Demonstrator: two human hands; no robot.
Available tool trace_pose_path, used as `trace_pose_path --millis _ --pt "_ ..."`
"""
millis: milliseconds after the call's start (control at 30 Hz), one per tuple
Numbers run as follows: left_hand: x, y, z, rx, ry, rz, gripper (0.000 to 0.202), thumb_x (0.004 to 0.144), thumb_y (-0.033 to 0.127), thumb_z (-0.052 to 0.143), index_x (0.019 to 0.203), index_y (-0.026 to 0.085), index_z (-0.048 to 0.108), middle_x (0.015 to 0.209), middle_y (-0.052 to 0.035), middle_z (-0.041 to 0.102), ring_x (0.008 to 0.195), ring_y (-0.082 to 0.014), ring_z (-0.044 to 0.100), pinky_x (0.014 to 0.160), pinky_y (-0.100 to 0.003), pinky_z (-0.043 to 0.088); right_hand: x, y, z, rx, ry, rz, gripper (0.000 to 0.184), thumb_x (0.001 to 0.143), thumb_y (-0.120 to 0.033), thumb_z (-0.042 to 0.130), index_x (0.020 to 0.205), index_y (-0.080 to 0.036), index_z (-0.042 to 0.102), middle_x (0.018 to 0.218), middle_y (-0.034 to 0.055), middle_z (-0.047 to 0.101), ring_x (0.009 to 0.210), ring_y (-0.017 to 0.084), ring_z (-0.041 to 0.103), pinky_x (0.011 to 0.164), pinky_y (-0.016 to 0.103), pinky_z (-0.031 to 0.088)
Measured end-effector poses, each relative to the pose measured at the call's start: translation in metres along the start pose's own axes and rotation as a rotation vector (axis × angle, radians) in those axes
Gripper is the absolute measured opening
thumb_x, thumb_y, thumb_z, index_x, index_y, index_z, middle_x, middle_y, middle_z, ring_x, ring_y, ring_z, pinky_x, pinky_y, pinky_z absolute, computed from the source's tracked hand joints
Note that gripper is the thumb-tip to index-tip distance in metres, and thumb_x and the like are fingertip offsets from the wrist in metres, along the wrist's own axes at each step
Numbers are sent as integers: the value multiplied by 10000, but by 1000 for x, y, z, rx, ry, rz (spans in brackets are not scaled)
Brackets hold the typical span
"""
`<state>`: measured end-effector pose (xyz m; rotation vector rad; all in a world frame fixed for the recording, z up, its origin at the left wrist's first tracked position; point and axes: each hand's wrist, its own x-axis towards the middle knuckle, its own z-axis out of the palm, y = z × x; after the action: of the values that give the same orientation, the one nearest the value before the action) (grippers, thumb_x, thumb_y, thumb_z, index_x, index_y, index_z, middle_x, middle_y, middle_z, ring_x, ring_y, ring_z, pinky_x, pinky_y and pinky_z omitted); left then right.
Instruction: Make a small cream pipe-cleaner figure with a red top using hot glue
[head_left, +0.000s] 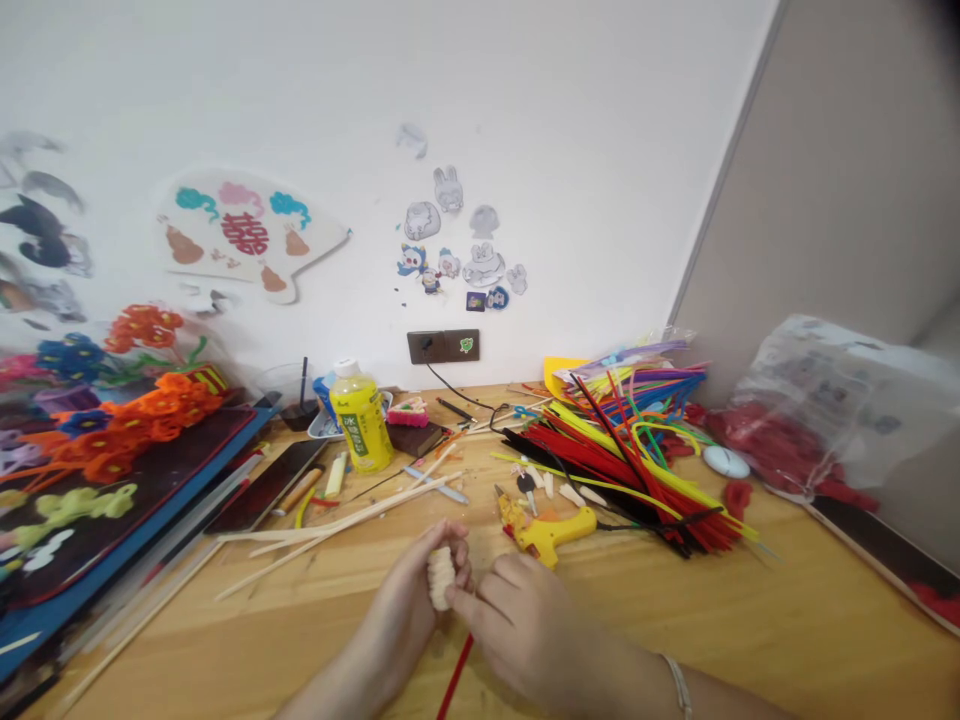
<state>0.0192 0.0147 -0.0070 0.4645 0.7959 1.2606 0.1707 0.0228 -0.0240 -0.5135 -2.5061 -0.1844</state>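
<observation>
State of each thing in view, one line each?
left hand, gripping the coil
cream pipe-cleaner coil, tightly wound, held
right hand, fingers against the coil
red pipe cleaner, running down from the hands
glue gun, lying on the table
yellow bottle, upright, capped
pipe-cleaner pile, loose heap

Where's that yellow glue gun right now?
In the head view, the yellow glue gun lies on the desk just beyond the right hand, beside the pipe cleaner heap.
</observation>
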Motion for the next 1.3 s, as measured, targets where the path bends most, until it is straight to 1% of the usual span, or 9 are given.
trace_pose_path --millis 200,333,467,633,767,1000,1167,1233,1300 --pt "-1 -1 -1 8 36 -4 122 790 234 590 728 148 650 589 20 549 523 -102 526 517 -191 436 -3 2 8 -61 16 -7 247 893 -142 372 1094 -136 515 750 54 578 704 192 476 613 316 340" --pt "0 -2 -1 10 53 -5 133 789 240 592 713 146 647 568 24 541 504 -101 522 507 -192 436 -3 2 8 -97 -10 -37 259 886 -132 372 1106 -115 507 749 57 576 703 196 474 618 325 337" --pt "0 -4 -1 3 76 2 112 788 206 597 711 147 652 568 28 545 501 -93 529 518 -181 446 -3 2 10 -134 4 -47 249 888 -139 356 1072 -121 523 732 62 578 683 196 474 619 332 340" --pt "1 -6 -2 -6 92 0 125 801 161 576 710 143 659 571 23 554 496 -93 534 518 -183 463 -4 2 12 -143 21 -53 244 887 -143 385 1090 -109 514 734 65 576 679 199 494 598 328 335" --pt "0 -7 -2 -10 91 19 133 804 136 568 708 135 660 590 17 559 524 -89 543 539 -175 469 -4 2 12 -157 29 -47 243 885 -145 381 1083 -113 518 718 61 570 674 195 483 588 322 322" --pt "-1 -8 -4 -5 62 11 105 802 173 586 732 134 655 601 16 562 516 -95 536 529 -190 470 -4 0 16 -140 -2 -12 235 876 -136 388 1071 -123 518 721 57 568 668 196 483 589 323 329" --pt "3 -4 -4 -22 54 -5 143 821 129 532 739 121 649 635 -10 588 565 -111 571 563 -206 482 -2 1 5 -64 0 28 278 867 -118 379 1114 -136 505 718 46 591 659 195 496 579 316 346" --pt "4 -2 -3 -39 42 0 149 819 116 521 742 122 650 644 -16 593 579 -116 576 574 -213 485 -2 2 -1 -40 38 20 295 865 -131 378 1138 -119 489 733 57 607 652 196 504 568 313 349" --pt "4 -1 -3 -55 30 11 145 813 116 520 749 128 650 640 -12 590 577 -117 574 568 -216 483 -2 1 -4 -19 84 48 268 860 -158 386 1099 -109 497 748 69 616 651 200 510 562 313 349"
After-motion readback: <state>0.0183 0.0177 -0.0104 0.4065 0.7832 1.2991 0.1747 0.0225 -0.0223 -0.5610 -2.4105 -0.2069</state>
